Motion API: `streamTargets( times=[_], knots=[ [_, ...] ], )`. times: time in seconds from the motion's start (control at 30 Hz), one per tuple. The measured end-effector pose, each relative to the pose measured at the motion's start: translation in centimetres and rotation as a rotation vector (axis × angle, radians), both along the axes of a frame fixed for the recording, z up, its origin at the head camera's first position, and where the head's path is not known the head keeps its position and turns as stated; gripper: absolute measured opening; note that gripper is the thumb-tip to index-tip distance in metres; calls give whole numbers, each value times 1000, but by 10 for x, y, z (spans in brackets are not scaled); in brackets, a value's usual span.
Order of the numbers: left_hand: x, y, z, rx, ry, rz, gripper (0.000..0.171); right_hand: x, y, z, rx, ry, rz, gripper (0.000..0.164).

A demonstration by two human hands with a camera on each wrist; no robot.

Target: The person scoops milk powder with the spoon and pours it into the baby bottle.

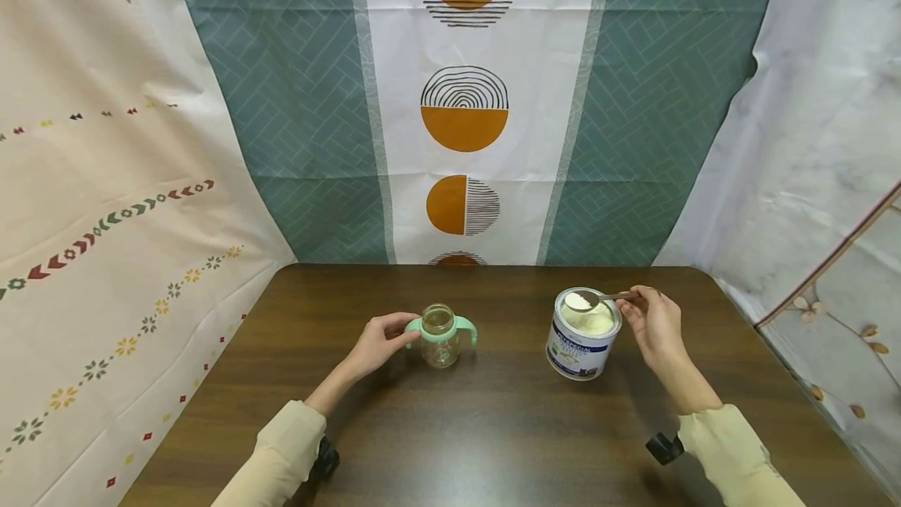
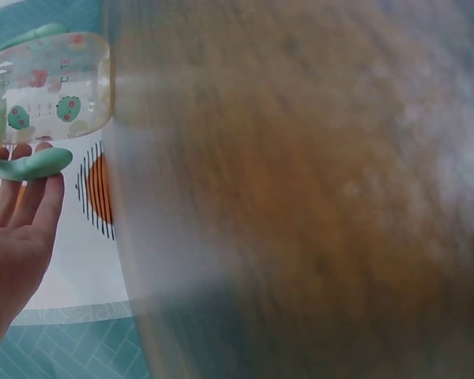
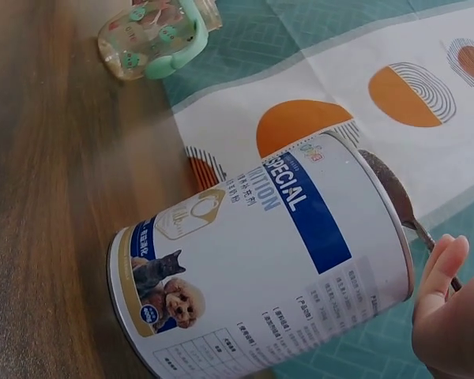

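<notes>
My left hand (image 1: 383, 343) grips one green handle (image 2: 39, 163) of a clear baby bottle (image 1: 441, 352), which stands upright and uncapped on the table. In the left wrist view the fingers curl around that handle, and printed cartoon figures show on the bottle (image 2: 55, 87). On the right, my right hand (image 1: 655, 323) pinches the handle of a metal spoon (image 1: 591, 299). Its bowl carries white powder just over the open mouth of a milk powder can (image 1: 579, 354). Pale yellow powder (image 1: 594, 321) fills the can close to its rim. In the right wrist view the spoon (image 3: 391, 185) is partly behind the can.
The brown wooden table (image 1: 450, 429) spans the view. A patterned cloth (image 1: 464, 45) hangs behind its far edge, with a cream cloth (image 1: 105, 178) at the left and a marbled one (image 1: 831, 84) at the right. Dark wrist cameras sit under both cuffs.
</notes>
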State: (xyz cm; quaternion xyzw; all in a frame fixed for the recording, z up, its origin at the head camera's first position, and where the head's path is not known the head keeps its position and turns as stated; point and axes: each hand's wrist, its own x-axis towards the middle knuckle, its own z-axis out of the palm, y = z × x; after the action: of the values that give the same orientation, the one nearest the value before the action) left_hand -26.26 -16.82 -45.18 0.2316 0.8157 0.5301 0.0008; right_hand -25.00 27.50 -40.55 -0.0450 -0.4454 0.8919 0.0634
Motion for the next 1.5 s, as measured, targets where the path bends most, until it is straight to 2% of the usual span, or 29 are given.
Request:
streamTargets(
  times=[0.23,0.47,0.67,0.73,1.1,1.33,1.5],
  knots=[
    [0,0,-1,3,6,-11,33,1,-1,4,-45,8,20,33],
    [1,0,-1,-2,9,1,32,1,-5,7,-81,16,30,32],
    [-12,-5,-23,0,23,2,32,1,-8,9,-91,8,22,32],
    [-16,-7,-26,6,27,5,31,0,-9,10,-102,12,19,32],
    [-20,-5,-23,8,45,21,36,-4,-20,20,-118,27,5,34],
    [-20,-5,-22,12,19,21,32,-6,-29,22,-118,21,8,33],
    [-20,-5,-23,8,32,22,32,-7,-33,23,-103,15,12,33]
  ],
)
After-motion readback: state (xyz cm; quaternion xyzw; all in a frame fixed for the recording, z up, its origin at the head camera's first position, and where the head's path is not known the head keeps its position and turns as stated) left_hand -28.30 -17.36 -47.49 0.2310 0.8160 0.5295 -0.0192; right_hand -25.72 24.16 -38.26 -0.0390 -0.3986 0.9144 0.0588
